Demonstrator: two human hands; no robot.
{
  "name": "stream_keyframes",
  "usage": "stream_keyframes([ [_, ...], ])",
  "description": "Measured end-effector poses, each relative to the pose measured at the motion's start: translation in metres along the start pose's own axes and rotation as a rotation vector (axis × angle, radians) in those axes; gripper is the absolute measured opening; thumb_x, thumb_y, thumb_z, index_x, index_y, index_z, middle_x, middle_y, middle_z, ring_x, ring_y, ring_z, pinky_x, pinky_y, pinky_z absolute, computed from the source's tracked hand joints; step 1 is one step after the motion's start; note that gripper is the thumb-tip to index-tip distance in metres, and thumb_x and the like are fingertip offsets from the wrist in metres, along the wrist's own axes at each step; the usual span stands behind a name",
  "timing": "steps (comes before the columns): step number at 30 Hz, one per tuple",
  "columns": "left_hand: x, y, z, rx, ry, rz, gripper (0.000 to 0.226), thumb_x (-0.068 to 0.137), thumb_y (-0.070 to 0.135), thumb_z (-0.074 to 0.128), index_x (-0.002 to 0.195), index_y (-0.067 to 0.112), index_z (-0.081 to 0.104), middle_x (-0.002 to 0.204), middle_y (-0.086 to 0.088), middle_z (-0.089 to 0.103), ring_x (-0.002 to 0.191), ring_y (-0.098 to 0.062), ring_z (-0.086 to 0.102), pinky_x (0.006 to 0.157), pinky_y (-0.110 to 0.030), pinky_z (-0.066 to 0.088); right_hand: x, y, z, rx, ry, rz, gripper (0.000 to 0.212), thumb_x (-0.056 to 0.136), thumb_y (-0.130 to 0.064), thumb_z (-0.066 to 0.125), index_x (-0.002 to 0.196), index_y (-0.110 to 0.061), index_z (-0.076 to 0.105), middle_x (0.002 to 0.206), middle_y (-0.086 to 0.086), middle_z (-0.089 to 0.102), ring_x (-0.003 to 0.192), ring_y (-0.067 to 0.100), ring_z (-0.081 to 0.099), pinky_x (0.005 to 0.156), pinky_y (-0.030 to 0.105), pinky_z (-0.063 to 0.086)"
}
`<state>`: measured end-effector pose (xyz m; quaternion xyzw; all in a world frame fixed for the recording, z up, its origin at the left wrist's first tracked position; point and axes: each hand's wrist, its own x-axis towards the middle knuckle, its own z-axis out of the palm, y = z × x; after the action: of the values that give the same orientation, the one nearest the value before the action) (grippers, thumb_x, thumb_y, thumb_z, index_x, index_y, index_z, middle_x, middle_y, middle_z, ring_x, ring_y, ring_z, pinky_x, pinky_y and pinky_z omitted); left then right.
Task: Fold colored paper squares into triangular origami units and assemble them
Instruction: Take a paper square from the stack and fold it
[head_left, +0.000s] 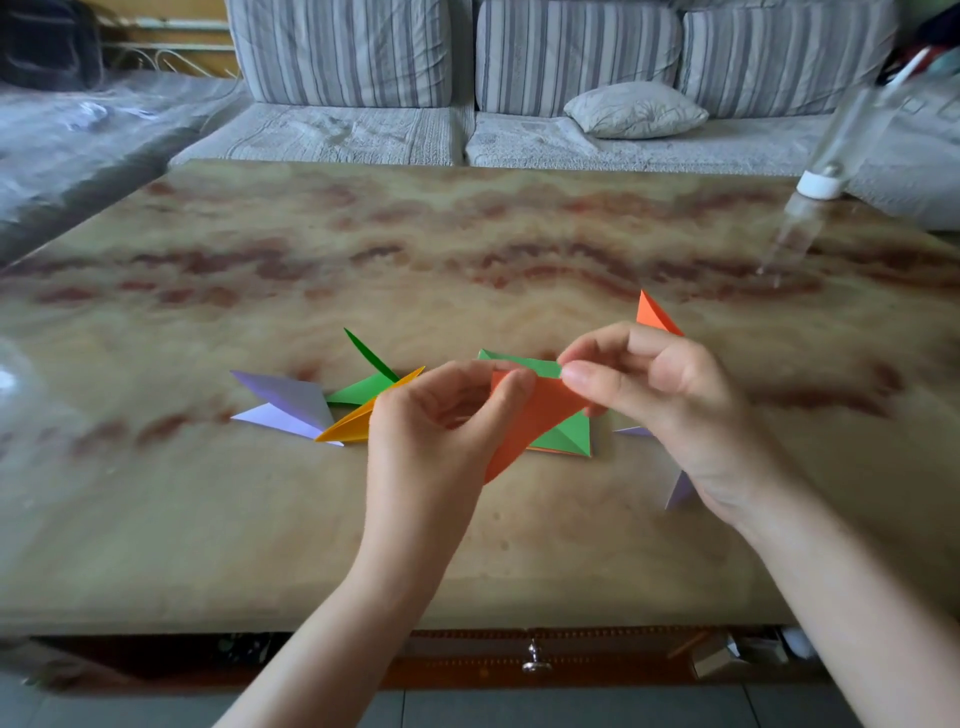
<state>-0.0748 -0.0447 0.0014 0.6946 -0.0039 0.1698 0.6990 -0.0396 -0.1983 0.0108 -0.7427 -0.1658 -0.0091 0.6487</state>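
Both hands hold folded paper over the desk (467, 545).
The left hand (441, 415) grips an orange unit (535, 415); the right hand (660, 395) pinches a green unit (519, 361) at its top edge. A purple unit (291, 405) lies to the left.

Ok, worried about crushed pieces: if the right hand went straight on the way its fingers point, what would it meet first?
Probably the left hand, holding the orange folded paper triangle. The right hand points leftward, pinching the green folded paper strip; the left fingers lie just beyond, depth unclear.
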Motion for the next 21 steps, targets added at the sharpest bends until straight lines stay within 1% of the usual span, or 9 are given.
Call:
stream_keyframes([
  [2, -0.003, 0.001, 0.001, 0.073, -0.054, 0.039, 0.016, 0.078, 0.012, 0.072, 0.069, 0.026, 0.072, 0.066, 0.012, 0.072, 0.063, 0.001, 0.067, 0.063, -0.013, 0.051, -0.002, -0.001, 0.001, -0.049, -0.042, -0.012, 0.017, 0.072, -0.027, 0.077, 0.081, -0.013, 0.072, 0.077, 0.004, 0.071, 0.075, 0.019, 0.064, 0.076, 0.028, 0.051],
  [4, -0.003, 0.0, 0.0, 0.111, -0.075, 0.047, 0.018, 0.076, 0.012, 0.073, 0.069, 0.028, 0.072, 0.065, 0.015, 0.072, 0.063, 0.002, 0.067, 0.063, -0.012, 0.051, -0.003, -0.002, 0.001, -0.09, -0.042, -0.03, 0.019, 0.07, -0.03, 0.075, 0.079, -0.014, 0.073, 0.077, 0.006, 0.072, 0.077, 0.022, 0.067, 0.077, 0.032, 0.053],
  [8, 0.001, 0.001, -0.004, 0.18, -0.082, 0.053, 0.015, 0.075, 0.012, 0.075, 0.069, 0.026, 0.073, 0.064, 0.015, 0.072, 0.059, 0.005, 0.065, 0.06, -0.008, 0.047, -0.001, -0.001, 0.002, -0.178, -0.014, -0.072, 0.004, 0.073, -0.023, 0.073, 0.071, -0.02, 0.071, 0.069, -0.006, 0.071, 0.067, 0.004, 0.064, 0.067, 0.016, 0.049],
  [9, 0.002, 0.001, -0.004, 0.16, -0.08, 0.034, 0.013, 0.075, 0.012, 0.075, 0.069, 0.024, 0.074, 0.064, 0.014, 0.072, 0.059, 0.005, 0.064, 0.058, -0.008, 0.047, -0.002, 0.0, 0.003, -0.217, -0.001, -0.097, 0.007, 0.076, -0.018, 0.073, 0.071, -0.022, 0.07, 0.067, -0.009, 0.069, 0.066, 0.002, 0.062, 0.067, 0.013, 0.047],
  [12, 0.004, -0.001, -0.004, 0.045, -0.063, -0.075, 0.004, 0.075, 0.016, 0.074, 0.073, 0.019, 0.076, 0.068, 0.006, 0.074, 0.063, -0.001, 0.066, 0.061, -0.013, 0.051, -0.003, 0.005, 0.007, -0.267, 0.059, -0.141, 0.016, 0.083, -0.016, 0.069, 0.071, -0.026, 0.066, 0.069, -0.011, 0.067, 0.068, 0.004, 0.059, 0.069, 0.012, 0.045],
  [14, 0.006, -0.002, -0.005, -0.028, -0.06, -0.136, 0.005, 0.077, 0.017, 0.072, 0.077, 0.014, 0.077, 0.072, 0.0, 0.075, 0.069, -0.009, 0.068, 0.068, -0.02, 0.056, -0.003, 0.007, 0.007, -0.271, 0.094, -0.144, 0.016, 0.084, -0.018, 0.067, 0.072, -0.027, 0.065, 0.07, -0.011, 0.067, 0.07, 0.007, 0.059, 0.07, 0.013, 0.044],
  [15, 0.005, -0.002, -0.005, -0.035, -0.054, -0.134, 0.006, 0.078, 0.016, 0.072, 0.077, 0.013, 0.077, 0.072, 0.0, 0.075, 0.068, -0.009, 0.068, 0.067, -0.018, 0.056, -0.003, 0.008, 0.006, -0.28, 0.099, -0.143, 0.016, 0.085, -0.018, 0.067, 0.072, -0.027, 0.064, 0.07, -0.011, 0.066, 0.072, 0.009, 0.059, 0.071, 0.013, 0.044],
  [18, 0.004, 0.001, -0.004, 0.064, -0.028, -0.037, 0.01, 0.079, 0.014, 0.072, 0.072, 0.021, 0.075, 0.067, 0.009, 0.073, 0.061, 0.002, 0.066, 0.059, -0.01, 0.048, -0.004, 0.008, 0.006, -0.299, 0.065, -0.107, 0.015, 0.087, -0.016, 0.065, 0.074, -0.025, 0.064, 0.071, -0.011, 0.064, 0.074, 0.009, 0.058, 0.073, 0.016, 0.044],
  [21, 0.005, 0.001, -0.005, 0.249, -0.025, 0.068, 0.013, 0.078, 0.017, 0.073, 0.069, 0.028, 0.073, 0.066, 0.017, 0.072, 0.059, 0.005, 0.065, 0.06, -0.009, 0.048, -0.005, 0.006, 0.004, -0.286, -0.016, -0.071, 0.008, 0.086, -0.021, 0.066, 0.078, -0.023, 0.066, 0.076, -0.008, 0.066, 0.078, 0.003, 0.059, 0.077, 0.021, 0.046],
])
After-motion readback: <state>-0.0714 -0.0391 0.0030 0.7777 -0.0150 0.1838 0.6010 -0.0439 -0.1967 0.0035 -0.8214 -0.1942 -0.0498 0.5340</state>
